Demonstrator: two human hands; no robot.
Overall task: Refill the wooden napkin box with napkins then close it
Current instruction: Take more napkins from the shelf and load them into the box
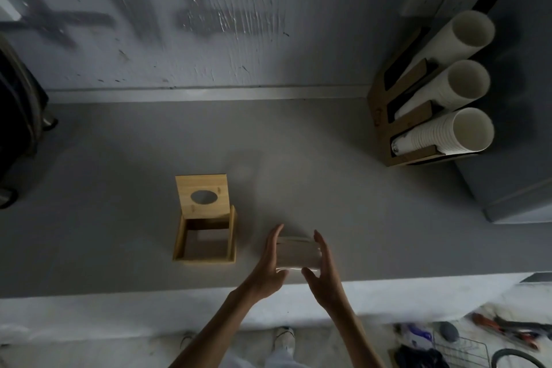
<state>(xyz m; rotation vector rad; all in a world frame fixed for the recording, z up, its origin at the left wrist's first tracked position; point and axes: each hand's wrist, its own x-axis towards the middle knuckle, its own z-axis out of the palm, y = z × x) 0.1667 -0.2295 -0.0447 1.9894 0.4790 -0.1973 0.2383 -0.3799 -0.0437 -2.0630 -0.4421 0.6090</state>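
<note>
The wooden napkin box (179,243) stands open on the grey counter, its inside bare. Its lid (203,196), with an oval hole, is tipped up at the far side. To the right of the box, a stack of pale napkins (297,254) rests near the counter's front edge. My left hand (270,263) presses flat against the stack's left side. My right hand (324,267) presses against its right side, thumb at the front. Both hands clasp the stack between them.
A wooden cup dispenser (403,125) with three rows of white paper cups stands at the back right against a grey cabinet (513,158). A dark appliance (15,116) sits at the left edge. A wire basket (466,349) and tools lie on the floor at lower right.
</note>
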